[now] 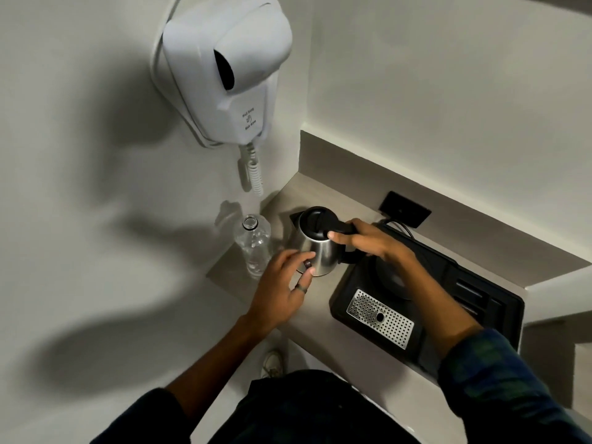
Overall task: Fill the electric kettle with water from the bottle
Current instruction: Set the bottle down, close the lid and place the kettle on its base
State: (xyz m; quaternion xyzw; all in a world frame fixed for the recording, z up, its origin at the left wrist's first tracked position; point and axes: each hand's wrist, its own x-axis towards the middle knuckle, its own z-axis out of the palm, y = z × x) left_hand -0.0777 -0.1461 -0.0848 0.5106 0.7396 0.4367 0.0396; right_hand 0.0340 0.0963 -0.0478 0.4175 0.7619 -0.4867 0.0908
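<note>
Head view of a corner counter (320, 341). The electric kettle (315, 241), steel-bodied with a black lid that is down, stands on the counter just left of the black tray (499, 302) and off its round power base. The right hand (368, 240) is wrapped around the black handle, thumb lying toward the lid; the left hand (285, 286) is loose and holds nothing, its fingertips resting against the lower steel wall. The clear plastic bottle (253, 245) stands uncapped just left of the kettle, against the wall, seemingly about half full, though glare makes the level uncertain. Handling, as judged: the kettle is rigid and probably light while empty; its polished wall looks slippery, so the handle is the proper hold, and the lid must come open before pouring. The thin bottle will likely flex when squeezed, so a mid-body hold with gentle pressure suits it. Writing: the wall-mounted hair dryer (224, 65) carries small print reading roughly "Wall hung" and "Hair dryer"; no brand is legible on kettle or bottle.
</note>
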